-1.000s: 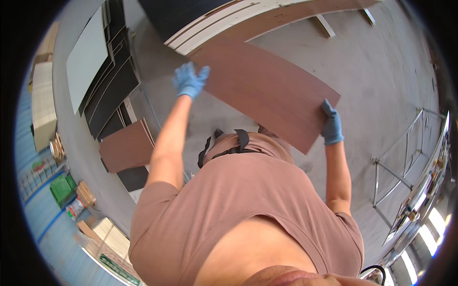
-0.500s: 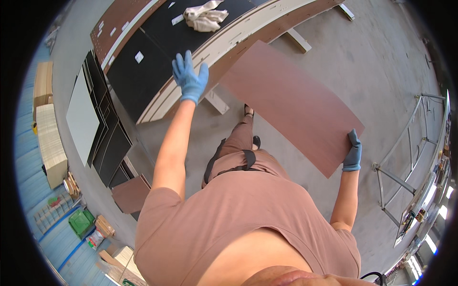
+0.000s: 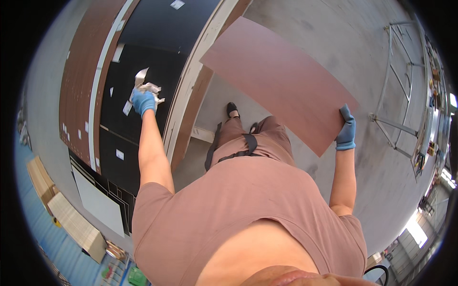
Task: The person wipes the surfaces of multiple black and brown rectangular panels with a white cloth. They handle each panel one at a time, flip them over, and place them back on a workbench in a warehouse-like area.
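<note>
Holds a brown panel (image 3: 279,83), probably stiff, fairly light and smooth, best gripped by opposite edges. Extends up-left from the right hand (image 3: 347,127), curled around its right short edge. Overlaps the panel stack's (image 3: 157,33) right edge in view, contact unclear. Over the stack's black top, grips crumpled cloth (image 3: 151,87) in a bunched left hand (image 3: 144,101).

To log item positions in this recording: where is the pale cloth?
In the head view's left half, the pale cloth is in the left hand, over the black panel.

Metal-tube frame (image 3: 395,125) at right; green container (image 3: 137,276) at lower left.
</note>
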`<action>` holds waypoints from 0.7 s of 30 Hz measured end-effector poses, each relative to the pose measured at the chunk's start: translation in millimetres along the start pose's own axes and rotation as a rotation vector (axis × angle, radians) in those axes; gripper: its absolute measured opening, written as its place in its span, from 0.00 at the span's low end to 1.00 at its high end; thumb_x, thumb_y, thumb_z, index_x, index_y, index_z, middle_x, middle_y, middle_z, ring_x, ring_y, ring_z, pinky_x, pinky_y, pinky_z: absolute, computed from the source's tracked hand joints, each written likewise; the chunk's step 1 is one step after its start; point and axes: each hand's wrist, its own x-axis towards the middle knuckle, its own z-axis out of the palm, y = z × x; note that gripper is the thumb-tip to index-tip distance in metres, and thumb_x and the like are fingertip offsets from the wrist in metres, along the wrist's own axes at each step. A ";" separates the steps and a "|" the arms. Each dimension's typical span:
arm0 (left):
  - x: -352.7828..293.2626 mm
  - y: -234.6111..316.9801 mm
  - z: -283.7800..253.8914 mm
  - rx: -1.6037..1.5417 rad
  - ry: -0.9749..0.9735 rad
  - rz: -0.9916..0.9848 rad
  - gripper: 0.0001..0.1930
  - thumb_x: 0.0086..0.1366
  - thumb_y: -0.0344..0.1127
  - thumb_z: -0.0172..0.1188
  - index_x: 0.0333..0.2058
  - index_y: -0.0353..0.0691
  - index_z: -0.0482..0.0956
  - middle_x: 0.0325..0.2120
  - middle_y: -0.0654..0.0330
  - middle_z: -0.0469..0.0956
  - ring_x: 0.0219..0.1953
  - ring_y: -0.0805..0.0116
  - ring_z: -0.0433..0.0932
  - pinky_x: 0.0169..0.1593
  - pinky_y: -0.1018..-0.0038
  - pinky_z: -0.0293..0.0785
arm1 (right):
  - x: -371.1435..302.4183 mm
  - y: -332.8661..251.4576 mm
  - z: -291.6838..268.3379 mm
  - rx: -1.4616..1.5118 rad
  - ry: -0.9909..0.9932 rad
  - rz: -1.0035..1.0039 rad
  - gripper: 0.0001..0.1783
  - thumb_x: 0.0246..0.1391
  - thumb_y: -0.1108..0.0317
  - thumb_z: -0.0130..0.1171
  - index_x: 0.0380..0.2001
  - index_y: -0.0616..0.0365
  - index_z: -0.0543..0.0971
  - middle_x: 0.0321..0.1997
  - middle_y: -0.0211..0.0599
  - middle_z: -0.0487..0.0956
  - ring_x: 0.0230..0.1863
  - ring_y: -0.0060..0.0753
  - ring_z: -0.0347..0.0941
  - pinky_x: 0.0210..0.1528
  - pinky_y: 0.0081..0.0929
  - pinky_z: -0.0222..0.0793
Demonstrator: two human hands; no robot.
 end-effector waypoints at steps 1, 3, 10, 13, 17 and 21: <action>-6.5 21.1 -6.8 -0.186 0.118 0.041 0.18 0.61 0.35 0.69 0.49 0.35 0.82 0.45 0.42 0.85 0.44 0.44 0.87 0.50 0.57 0.84 | 6.8 -3.5 2.9 0.054 0.104 0.006 0.21 0.72 0.59 0.58 0.57 0.65 0.81 0.58 0.39 0.83 0.57 0.37 0.80 0.61 0.38 0.77; -18.3 89.0 -17.3 -0.266 0.276 0.327 0.17 0.63 0.34 0.68 0.48 0.34 0.80 0.45 0.45 0.85 0.45 0.46 0.86 0.51 0.59 0.82 | 19.5 -8.4 10.3 0.028 0.043 -0.042 0.21 0.72 0.59 0.58 0.57 0.65 0.81 0.58 0.40 0.83 0.58 0.37 0.80 0.62 0.37 0.77; -211.1 363.8 51.3 -0.568 -0.266 1.337 0.34 0.52 0.30 0.70 0.62 0.39 0.78 0.56 0.48 0.80 0.55 0.46 0.80 0.58 0.55 0.77 | 97.9 -35.6 39.3 0.041 0.099 -0.081 0.21 0.72 0.58 0.57 0.55 0.66 0.81 0.57 0.39 0.83 0.57 0.35 0.80 0.60 0.35 0.78; -189.4 425.2 101.6 -0.477 -0.161 1.344 0.31 0.53 0.30 0.67 0.60 0.44 0.80 0.57 0.47 0.80 0.56 0.46 0.81 0.58 0.55 0.77 | 129.8 -81.2 25.5 -0.026 0.043 -0.225 0.21 0.72 0.58 0.58 0.54 0.66 0.82 0.55 0.39 0.84 0.55 0.34 0.82 0.57 0.34 0.80; -67.2 497.7 178.5 -0.454 0.003 1.090 0.19 0.61 0.30 0.63 0.52 0.41 0.84 0.47 0.47 0.85 0.50 0.47 0.84 0.53 0.57 0.79 | 163.4 -165.8 -15.6 -0.009 -0.009 -0.061 0.22 0.71 0.57 0.60 0.54 0.67 0.81 0.53 0.40 0.84 0.52 0.35 0.83 0.54 0.34 0.81; 1.2 560.9 206.1 -0.833 -0.231 0.767 0.08 0.66 0.29 0.59 0.39 0.34 0.86 0.35 0.52 0.88 0.40 0.61 0.87 0.50 0.67 0.81 | 204.5 -218.5 -45.8 0.010 0.072 -0.083 0.22 0.71 0.57 0.60 0.55 0.68 0.80 0.54 0.40 0.84 0.53 0.35 0.83 0.55 0.35 0.81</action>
